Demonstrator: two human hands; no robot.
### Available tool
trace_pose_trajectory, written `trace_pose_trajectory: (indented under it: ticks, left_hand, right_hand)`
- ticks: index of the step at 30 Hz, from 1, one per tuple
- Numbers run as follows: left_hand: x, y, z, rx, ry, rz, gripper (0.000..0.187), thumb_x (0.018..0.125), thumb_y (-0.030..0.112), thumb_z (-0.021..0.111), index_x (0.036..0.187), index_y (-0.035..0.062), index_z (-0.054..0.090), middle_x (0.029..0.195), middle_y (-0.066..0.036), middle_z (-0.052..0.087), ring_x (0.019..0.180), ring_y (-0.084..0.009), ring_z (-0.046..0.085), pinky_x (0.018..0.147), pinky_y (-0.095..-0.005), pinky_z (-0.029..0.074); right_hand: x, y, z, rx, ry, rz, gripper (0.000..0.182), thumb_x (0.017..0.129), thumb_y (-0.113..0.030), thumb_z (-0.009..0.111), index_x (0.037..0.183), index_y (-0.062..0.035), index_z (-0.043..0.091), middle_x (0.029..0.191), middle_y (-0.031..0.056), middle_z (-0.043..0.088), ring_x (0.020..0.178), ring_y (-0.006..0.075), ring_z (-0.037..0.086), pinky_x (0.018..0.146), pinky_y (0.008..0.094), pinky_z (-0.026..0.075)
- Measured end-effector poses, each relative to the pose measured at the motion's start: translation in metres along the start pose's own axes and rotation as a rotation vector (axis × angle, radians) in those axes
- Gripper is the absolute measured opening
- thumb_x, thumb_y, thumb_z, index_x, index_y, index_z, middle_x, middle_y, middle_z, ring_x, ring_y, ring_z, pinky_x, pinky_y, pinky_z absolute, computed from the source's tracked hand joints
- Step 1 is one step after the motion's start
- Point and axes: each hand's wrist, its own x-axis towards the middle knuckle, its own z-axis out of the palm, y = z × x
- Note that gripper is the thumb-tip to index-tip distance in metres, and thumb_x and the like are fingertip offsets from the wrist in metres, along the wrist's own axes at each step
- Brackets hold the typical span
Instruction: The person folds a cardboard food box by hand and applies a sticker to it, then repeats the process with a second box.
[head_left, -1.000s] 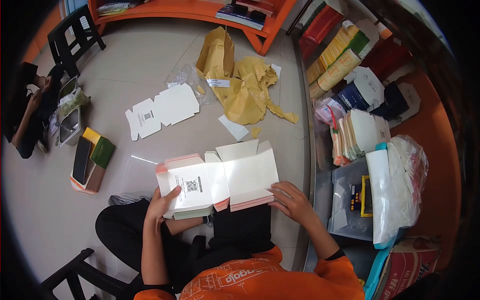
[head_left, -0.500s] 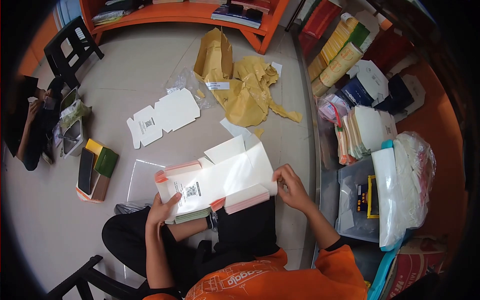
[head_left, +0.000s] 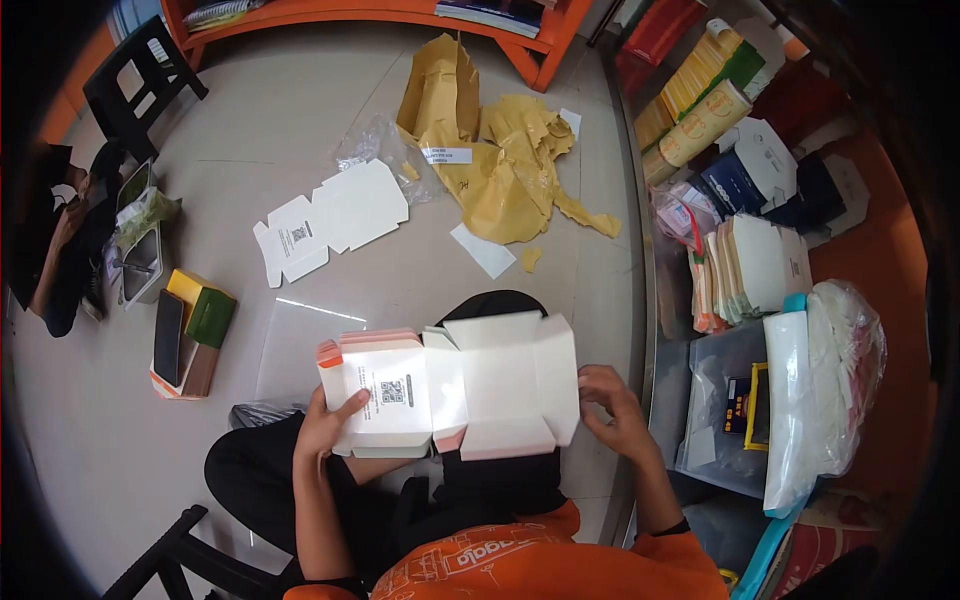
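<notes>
A stack of flat white carton blanks (head_left: pixel 500 385) with pink edges lies across my lap, and a QR code is printed on its left part. My left hand (head_left: pixel 325 420) grips the stack's left end, thumb on top near the code and fingers beneath. At the right end, my right hand (head_left: pixel 610 408) has its fingers bent together by the edge of the top blank; whether they pinch it is hard to make out. Another white blank (head_left: pixel 335 222) lies flat on the floor ahead, beside torn brown wrapping paper (head_left: pixel 510 190).
A phone (head_left: pixel 168 338) rests on a yellow and green box (head_left: pixel 210 315) at the left. Beyond it another person sits near metal trays (head_left: pixel 143 268) and a black stool (head_left: pixel 140 85). Shelves with cartons (head_left: pixel 750 265) and a clear bin (head_left: pixel 715 400) stand at the right.
The top blank's right part has come down flatter and its flaps are spread wider. My right hand has moved a little right and down. The view has shifted slightly.
</notes>
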Motion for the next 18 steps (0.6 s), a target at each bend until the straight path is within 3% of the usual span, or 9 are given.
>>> trace_pose_trajectory:
  ticks: [2, 8, 11, 15, 18]
  left_hand:
    - [0.001, -0.002, 0.000, -0.051, 0.044, -0.007, 0.042, 0.084, 0.013, 0.071, 0.119, -0.0038, 0.055, 0.107, -0.014, 0.065, 0.097, -0.0209, 0.063, 0.085, -0.0324, 0.050]
    - [-0.001, -0.003, -0.002, -0.041, 0.084, 0.005, 0.042, 0.084, 0.013, 0.071, 0.119, -0.0042, 0.055, 0.106, -0.014, 0.065, 0.095, -0.0198, 0.063, 0.084, -0.0322, 0.050]
    - [0.000, -0.005, -0.003, -0.034, 0.058, 0.019, 0.040, 0.084, 0.014, 0.071, 0.117, -0.0042, 0.056, 0.104, -0.013, 0.066, 0.094, -0.0191, 0.064, 0.083, -0.0317, 0.051]
    - [0.000, -0.006, -0.005, -0.045, 0.053, 0.063, 0.037, 0.085, 0.014, 0.071, 0.115, -0.0039, 0.058, 0.102, -0.012, 0.067, 0.091, -0.0180, 0.064, 0.082, -0.0307, 0.051]
    - [-0.001, -0.009, -0.006, -0.021, 0.069, 0.091, 0.036, 0.085, 0.014, 0.071, 0.113, -0.0036, 0.058, 0.101, -0.011, 0.067, 0.090, -0.0170, 0.064, 0.080, -0.0301, 0.051]
  right_hand:
    - [0.001, -0.018, 0.000, -0.182, -0.082, 0.045, 0.045, 0.072, 0.003, 0.069, 0.114, -0.0136, 0.064, 0.120, 0.0105, 0.055, 0.099, 0.0249, 0.063, 0.081, 0.0320, 0.055]
    - [0.012, -0.003, 0.008, -0.254, -0.044, -0.079, 0.037, 0.071, -0.001, 0.072, 0.106, -0.0116, 0.068, 0.106, 0.0097, 0.061, 0.094, 0.0227, 0.064, 0.079, 0.0300, 0.054]
    - [0.023, -0.008, 0.005, -0.139, -0.057, -0.071, 0.022, 0.077, -0.001, 0.070, 0.099, -0.0068, 0.069, 0.101, 0.0093, 0.063, 0.091, 0.0184, 0.065, 0.078, 0.0294, 0.053]
    - [0.031, 0.005, 0.025, 0.401, 0.053, 0.130, 0.006, 0.085, -0.004, 0.067, 0.090, -0.0025, 0.064, 0.097, 0.0079, 0.063, 0.090, 0.0139, 0.063, 0.072, 0.0287, 0.052]
    - [0.032, 0.009, 0.031, 0.549, 0.060, 0.231, 0.007, 0.088, -0.004, 0.065, 0.090, -0.0021, 0.059, 0.094, 0.0073, 0.063, 0.089, 0.0130, 0.062, 0.070, 0.0273, 0.052]
